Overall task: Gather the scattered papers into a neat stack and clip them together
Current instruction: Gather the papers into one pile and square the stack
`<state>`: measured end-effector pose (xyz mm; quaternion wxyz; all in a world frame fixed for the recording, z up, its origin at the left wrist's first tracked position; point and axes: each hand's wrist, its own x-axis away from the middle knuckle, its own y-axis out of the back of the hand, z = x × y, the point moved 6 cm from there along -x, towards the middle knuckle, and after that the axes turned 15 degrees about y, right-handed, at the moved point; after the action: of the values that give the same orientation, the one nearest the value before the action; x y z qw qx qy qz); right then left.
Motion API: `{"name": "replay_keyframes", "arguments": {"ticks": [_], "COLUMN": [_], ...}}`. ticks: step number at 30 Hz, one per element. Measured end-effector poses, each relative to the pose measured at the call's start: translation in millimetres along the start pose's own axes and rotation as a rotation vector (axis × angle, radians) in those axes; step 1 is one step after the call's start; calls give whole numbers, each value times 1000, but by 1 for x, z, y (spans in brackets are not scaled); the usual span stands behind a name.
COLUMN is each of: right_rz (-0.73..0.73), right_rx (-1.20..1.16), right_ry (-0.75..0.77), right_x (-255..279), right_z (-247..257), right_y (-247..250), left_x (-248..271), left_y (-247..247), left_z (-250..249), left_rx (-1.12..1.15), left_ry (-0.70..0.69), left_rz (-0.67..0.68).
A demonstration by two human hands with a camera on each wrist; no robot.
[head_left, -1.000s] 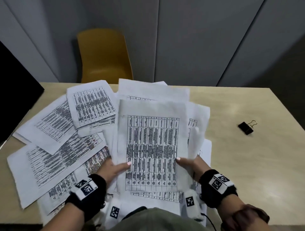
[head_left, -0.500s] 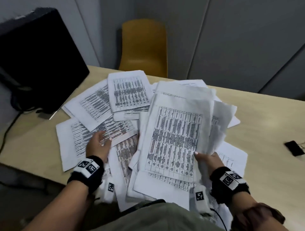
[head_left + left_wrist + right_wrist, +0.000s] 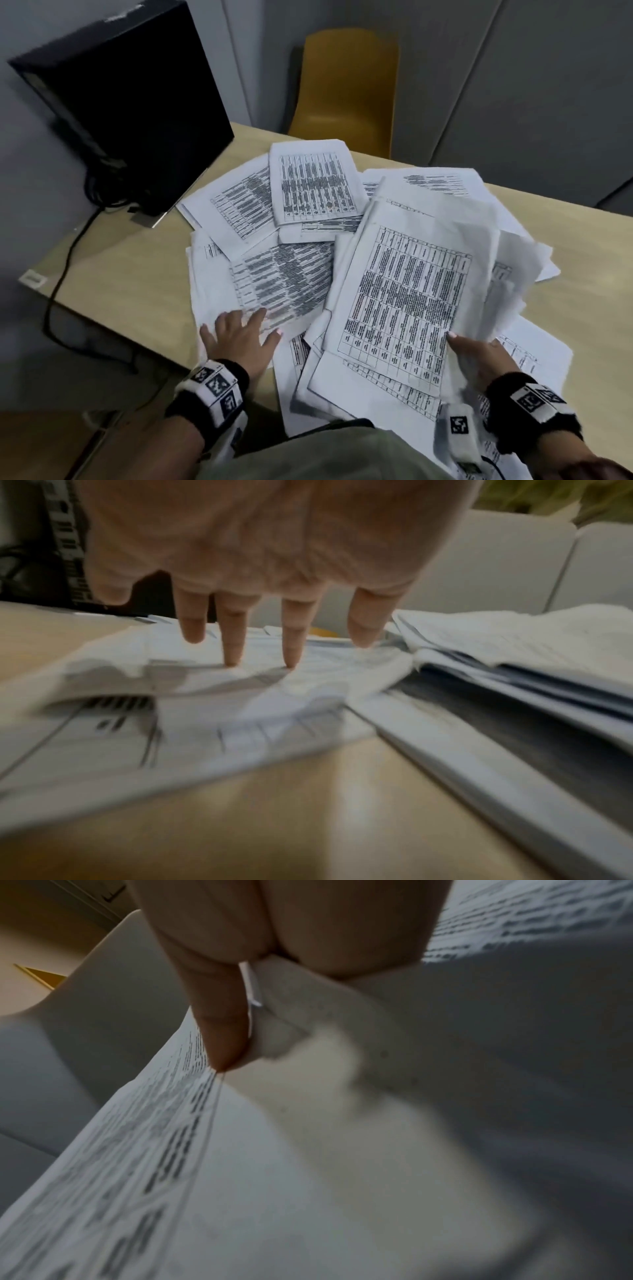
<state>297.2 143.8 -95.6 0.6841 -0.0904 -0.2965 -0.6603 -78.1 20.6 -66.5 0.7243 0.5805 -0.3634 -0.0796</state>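
Printed white papers lie scattered over the wooden table (image 3: 144, 291). My right hand (image 3: 474, 353) pinches a gathered bunch of sheets (image 3: 407, 301) at its lower right edge, thumb on top, and holds it tilted above the pile; the right wrist view shows the thumb (image 3: 219, 1020) clamped on the bunch (image 3: 291, 1150). My left hand (image 3: 239, 334) lies flat with spread fingers on a loose sheet (image 3: 274, 277) at the left; in the left wrist view two fingertips (image 3: 232, 658) touch that sheet (image 3: 274, 691). More loose sheets (image 3: 311, 185) lie farther back. No clip is in view.
A black monitor (image 3: 137, 102) stands at the table's far left corner, its cable (image 3: 58, 284) hanging over the left edge. A yellow chair (image 3: 346, 92) sits behind the table. Bare tabletop shows at the left front and far right.
My left hand has let go of the bunch, reached left and come down flat on a loose sheet. The right hand keeps holding the bunch. The view has swung left, losing the black clip.
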Motion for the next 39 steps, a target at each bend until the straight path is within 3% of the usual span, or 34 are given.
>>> {"name": "replay_keyframes", "arguments": {"ticks": [2,4,6,8,11,16,19,21,24,28,34,36,39], "right_rz": [-14,-29,-53,-64,-72,-69,-54,-56,-32,-40,-25,-31,-40], "right_rx": [-9,17,-18,-24,4,13,22,36,40,9,-11,-11,-9], "right_ry": [-7,-29,-45,-35,-53,-58,-51,-41,-25,-5,7,7,4], "right_x": [4,8,5,-7,10,6,3,5,6,7,10,11,8], "right_z": [1,4,-3,-14,7,11,8,11,13,16,19,20,16], "right_y": [0,-1,0,3,-3,-2,2,1,0,1,2,1,2], "left_x": [-19,-57,-95,-118,-140,-165,-192,-200,-162,-106,-44,-40,-53], "left_y": [19,32,40,50,64,73,67,60,51,6,-31,-19,18], "left_z": [3,13,19,13,0,4,5,9,0,-5,11,25,54], "left_rx": [360,811,1068,1034,767,632,698,859,1074,1063,982,935,860], "left_ry": [43,193,321,332,289,484,465,513,427,293,266,300,431], "left_rz": [-13,120,195,166,33,33,59,63,140,298,437,327,23]}}
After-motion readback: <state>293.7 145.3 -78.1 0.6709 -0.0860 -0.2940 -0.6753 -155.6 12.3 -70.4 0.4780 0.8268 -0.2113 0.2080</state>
